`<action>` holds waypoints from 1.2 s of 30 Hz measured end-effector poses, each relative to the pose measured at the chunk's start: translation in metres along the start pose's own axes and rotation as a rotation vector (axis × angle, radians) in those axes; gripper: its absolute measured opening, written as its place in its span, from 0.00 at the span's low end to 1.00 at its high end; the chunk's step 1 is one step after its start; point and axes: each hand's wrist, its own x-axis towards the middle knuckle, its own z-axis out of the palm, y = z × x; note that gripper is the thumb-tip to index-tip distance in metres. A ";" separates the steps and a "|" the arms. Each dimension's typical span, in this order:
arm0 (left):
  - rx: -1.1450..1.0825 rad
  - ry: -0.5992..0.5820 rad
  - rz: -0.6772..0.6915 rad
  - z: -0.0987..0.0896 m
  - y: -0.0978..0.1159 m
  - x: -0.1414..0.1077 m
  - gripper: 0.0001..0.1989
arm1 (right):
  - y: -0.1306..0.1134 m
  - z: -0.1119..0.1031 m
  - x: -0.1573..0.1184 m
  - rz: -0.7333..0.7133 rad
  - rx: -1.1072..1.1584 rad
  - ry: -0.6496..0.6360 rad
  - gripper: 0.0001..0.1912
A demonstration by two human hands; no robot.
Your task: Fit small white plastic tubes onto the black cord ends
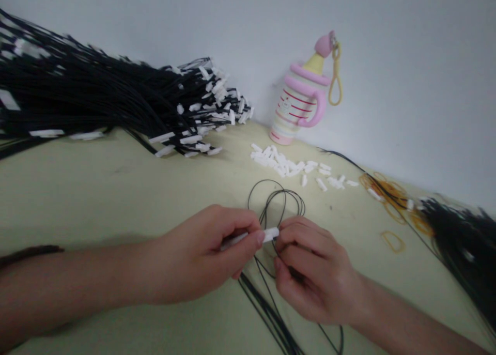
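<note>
My left hand [217,251] pinches a white plastic connector [271,234] between thumb and forefinger, its end poking out to the right. Close beside that end is my right hand [310,267], fingers curled together around thin black wire; exactly what the fingertips grip is hidden. Loops of black wire [284,190] rise from the tabletop behind both hands. Below them, a bundle of black wires [267,313] runs toward the near edge of the view. Just beyond the loops lies a scattered pile of small white connector housings [281,161].
A large heap of black cables with white connectors [135,91] fills the back left. A pink-handled cup [292,104] leans against the wall [406,76]. Yellow rubber bands [393,241] and another black wire bundle [465,251] lie on the right of the pale table [96,189].
</note>
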 end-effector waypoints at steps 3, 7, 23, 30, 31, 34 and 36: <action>0.010 -0.003 0.008 0.000 0.000 -0.001 0.17 | 0.000 0.000 0.001 0.002 0.001 -0.005 0.09; 0.013 0.009 0.016 0.000 0.000 0.001 0.17 | 0.000 -0.001 0.001 0.004 0.004 -0.018 0.09; 0.007 0.008 0.011 0.001 -0.001 0.001 0.17 | 0.000 0.000 0.001 0.000 0.006 -0.028 0.09; 0.041 0.025 0.045 0.001 -0.003 0.001 0.17 | 0.002 -0.001 0.001 -0.004 0.002 -0.050 0.09; 0.052 0.030 0.052 0.001 -0.003 0.001 0.17 | 0.002 -0.001 0.001 -0.005 -0.003 -0.052 0.10; 0.075 0.043 0.055 0.001 -0.004 0.002 0.17 | 0.003 -0.002 0.001 -0.011 -0.014 -0.056 0.10; 0.078 0.034 0.036 0.001 -0.004 0.002 0.17 | 0.003 -0.002 0.001 -0.007 -0.012 -0.056 0.10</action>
